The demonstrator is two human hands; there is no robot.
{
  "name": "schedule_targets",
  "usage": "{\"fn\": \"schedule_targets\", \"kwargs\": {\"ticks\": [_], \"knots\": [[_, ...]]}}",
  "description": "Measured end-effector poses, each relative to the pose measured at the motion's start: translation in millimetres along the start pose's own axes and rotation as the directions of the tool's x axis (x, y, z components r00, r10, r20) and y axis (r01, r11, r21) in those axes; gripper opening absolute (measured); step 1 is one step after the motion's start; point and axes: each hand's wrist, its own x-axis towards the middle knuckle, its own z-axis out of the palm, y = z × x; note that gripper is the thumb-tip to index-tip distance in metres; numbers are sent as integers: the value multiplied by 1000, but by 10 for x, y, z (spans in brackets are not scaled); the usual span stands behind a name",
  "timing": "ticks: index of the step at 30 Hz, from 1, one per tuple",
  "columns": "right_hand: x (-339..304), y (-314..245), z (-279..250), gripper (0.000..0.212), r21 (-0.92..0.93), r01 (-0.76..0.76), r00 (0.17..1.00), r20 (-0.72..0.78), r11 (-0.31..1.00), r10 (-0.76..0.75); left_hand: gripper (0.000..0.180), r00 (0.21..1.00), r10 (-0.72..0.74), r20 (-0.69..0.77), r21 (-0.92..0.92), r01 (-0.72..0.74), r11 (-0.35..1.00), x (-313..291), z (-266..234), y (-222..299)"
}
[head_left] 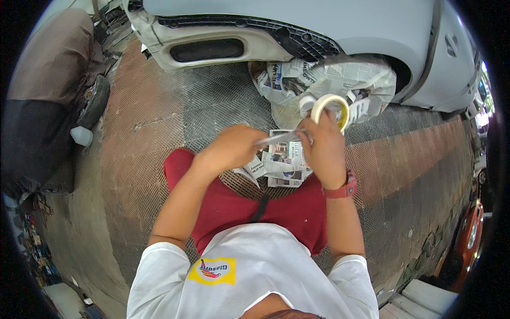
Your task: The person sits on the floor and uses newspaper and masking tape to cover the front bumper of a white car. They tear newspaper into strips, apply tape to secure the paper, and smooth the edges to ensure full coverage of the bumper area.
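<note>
Cream tape roll [317, 110], probably light, firm and best gripped by its rim, sits clamped in the right hand [325, 149], the left hand [232, 149] with fingers pinching a pale strip [279, 138].

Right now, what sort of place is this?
Likely a vehicle body or paint workshop: a pale grey car, newspaper bundled against its lower side, and a cream tape roll in the person's right hand.

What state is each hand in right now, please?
Left hand: closed, pinching one end of a pale strip.
Right hand: closed, holding the cream tape roll near the strip's other end.
</note>
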Motion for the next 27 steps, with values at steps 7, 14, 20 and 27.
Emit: {"fn": "schedule_targets", "kwargs": {"ticks": [7,14,20,27], "knots": [[-39,757,-28,24,-20,-223,975,22,975,223,25,985,-169,-19,-200,162,966,-435,-475,-678],[-31,962,297,42,95,-281,957,103,955,271,22,910,-350,-220,-424,234,875,-384,-748,-609],[-221,409,544,69,576,-444,894,233,686,382,32,831,-263,-490,-410,46,911,-119,-525,-224],[-228,60,690,52,834,-497,868,475,240,145,20,915,-20,-404,-140,-40,989,124,-326,-72]]}}
